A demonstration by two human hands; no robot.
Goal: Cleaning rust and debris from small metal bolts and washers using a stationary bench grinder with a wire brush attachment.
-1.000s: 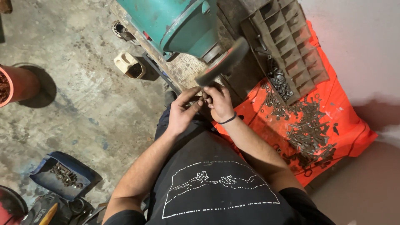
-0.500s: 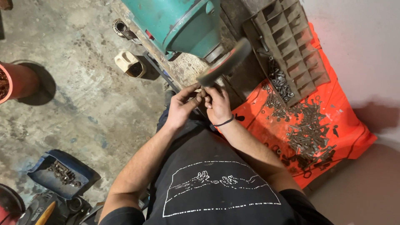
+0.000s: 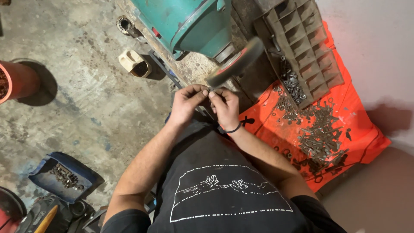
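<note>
Concrete floor; both hands beneath grinding wheel.

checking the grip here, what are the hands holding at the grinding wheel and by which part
Left hand and right hand pinch one small piece together at the fingertips, just below the grinding wheel; it is too small to identify.

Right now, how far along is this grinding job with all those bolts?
Done: some hardware already lies in the blue tray, though I can't tell if it's been ground. In hand: the left hand and right hand pinch one small piece, too small to identify, just below the grinding wheel. Left: a big heap of bolts on the orange sheet.
</note>
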